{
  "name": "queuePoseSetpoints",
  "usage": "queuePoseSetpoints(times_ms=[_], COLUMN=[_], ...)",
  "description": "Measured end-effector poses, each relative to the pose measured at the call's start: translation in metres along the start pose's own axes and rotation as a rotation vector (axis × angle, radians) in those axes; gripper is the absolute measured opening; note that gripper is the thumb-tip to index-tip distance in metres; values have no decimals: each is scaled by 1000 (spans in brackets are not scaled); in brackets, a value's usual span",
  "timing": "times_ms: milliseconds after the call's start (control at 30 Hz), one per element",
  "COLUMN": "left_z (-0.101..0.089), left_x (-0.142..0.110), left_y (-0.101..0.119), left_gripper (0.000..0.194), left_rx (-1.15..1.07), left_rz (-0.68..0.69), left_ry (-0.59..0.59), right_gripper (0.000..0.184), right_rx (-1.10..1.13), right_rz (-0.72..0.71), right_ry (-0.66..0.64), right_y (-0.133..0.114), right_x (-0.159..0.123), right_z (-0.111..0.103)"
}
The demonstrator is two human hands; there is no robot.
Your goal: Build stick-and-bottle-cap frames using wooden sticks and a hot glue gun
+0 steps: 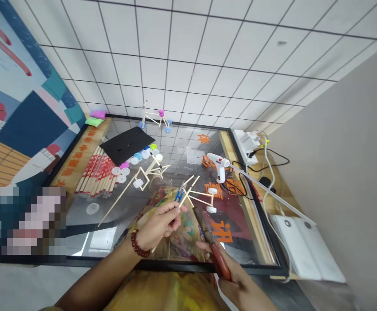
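My left hand (162,222), with a beaded bracelet at the wrist, is closed round a thin wooden stick (183,200) that slants up and away. In my right hand (235,274) is a knife with a reddish-brown handle (220,261); its dark blade (202,222) points up toward the stick. I cannot tell whether the blade touches it. Just beyond my left fingers lie blue-handled pliers or cutters (179,195), partly covered. Beside them is a stick frame (201,196) with two white wheels (211,210).
Another stick frame (146,175) lies left of centre, near coloured discs (138,156), packed chopsticks (94,175) and a black sheet (126,144). A white glue gun (220,166) rests at right with cables (240,185). A finished-looking stick model (156,120) stands at the back.
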State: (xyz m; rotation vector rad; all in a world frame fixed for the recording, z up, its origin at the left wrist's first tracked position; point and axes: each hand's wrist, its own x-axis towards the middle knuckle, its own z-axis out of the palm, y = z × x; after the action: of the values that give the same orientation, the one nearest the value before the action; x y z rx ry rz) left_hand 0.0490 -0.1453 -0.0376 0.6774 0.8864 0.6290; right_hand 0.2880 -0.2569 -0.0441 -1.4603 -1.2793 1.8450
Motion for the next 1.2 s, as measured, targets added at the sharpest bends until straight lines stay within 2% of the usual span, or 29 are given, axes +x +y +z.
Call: queuePoseSetpoints(times_ms=[133, 300, 567, 800, 1000, 1200], left_z=[1, 6, 3, 9, 11, 9], left_x=[-4, -4, -6, -1, 7, 22], left_y=[4, 2, 3, 6, 20, 41], left_gripper=[46, 43, 44, 44, 40, 38], left_rx=[253, 321, 258, 322, 368, 427], left_rz=[46, 46, 44, 56, 113, 156], left_ry=[-39, -52, -7, -31, -43, -73], right_gripper=[69, 73, 81, 74, 68, 58], right_rx=[-196, -297, -366, -414, -480, -545], right_rz=[-71, -273, -270, -266, -326, -346], right_ry=[5, -19, 2, 18, 102, 95], right_y=[-12, -26, -25, -27, -31, -52], right_x=[0, 6, 6, 12, 20, 34], right_z=[-2, 5, 4, 2, -7, -24])
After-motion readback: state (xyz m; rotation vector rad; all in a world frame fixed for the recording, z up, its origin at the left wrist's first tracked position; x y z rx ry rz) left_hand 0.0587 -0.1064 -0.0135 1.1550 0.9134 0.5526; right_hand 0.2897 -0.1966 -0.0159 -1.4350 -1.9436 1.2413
